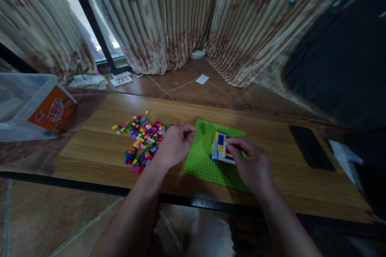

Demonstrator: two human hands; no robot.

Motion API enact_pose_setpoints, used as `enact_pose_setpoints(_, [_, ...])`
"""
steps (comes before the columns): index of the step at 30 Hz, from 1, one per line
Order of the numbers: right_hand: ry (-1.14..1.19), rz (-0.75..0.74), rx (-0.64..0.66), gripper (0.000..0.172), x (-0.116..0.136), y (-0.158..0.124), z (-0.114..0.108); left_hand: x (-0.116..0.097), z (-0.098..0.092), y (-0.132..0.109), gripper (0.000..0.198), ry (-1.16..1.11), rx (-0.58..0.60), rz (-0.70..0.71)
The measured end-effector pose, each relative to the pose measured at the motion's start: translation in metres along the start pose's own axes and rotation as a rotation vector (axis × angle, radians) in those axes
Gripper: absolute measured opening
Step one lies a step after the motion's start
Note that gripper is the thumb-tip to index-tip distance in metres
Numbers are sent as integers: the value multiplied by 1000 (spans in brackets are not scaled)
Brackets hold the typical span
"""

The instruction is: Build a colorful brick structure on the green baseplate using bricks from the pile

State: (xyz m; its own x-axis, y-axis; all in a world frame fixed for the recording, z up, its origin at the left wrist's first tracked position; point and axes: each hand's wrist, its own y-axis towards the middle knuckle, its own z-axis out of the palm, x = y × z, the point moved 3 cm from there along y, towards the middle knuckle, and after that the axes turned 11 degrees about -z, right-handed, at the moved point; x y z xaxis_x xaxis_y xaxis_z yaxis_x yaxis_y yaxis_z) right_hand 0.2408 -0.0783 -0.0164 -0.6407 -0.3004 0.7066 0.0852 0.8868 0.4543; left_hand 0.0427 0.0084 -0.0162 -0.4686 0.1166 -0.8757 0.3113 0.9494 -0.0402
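Note:
A block of stacked building bricks in blue, yellow, white and light blue stands on the green baseplate. Over its right side, my right hand is closed in a pinch at the top, with a small pinkish building brick at the fingertips. My left hand hovers near the plate's left edge, its fingers pressed together. Whatever those fingers hold, if anything, is hidden. To the left of that hand lies a loose pile of coloured building bricks, partly covered by the wrist.
The wooden table has a dark front edge. A black phone lies to the right, near some white paper. A clear plastic box with an orange label stands at the left. Patterned curtains hang behind.

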Motion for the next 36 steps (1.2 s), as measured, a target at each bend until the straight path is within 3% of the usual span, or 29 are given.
enact_pose_setpoints(4, [-136,-138,129,17,4,-1,3,-2,6,0,20,21,23,7])
enact_pose_setpoints(9, [-249,-219,201,18,2,-4,8,-2,7,0,20,36,30,3])
enact_pose_setpoints(22, [-275,-198,133,12,7,-4,13,-3,6,-1,20,91,23,15])
enact_pose_setpoints(36, [-230,-120,65,20,4,-6,9,-4,11,-2,20,144,29,26])
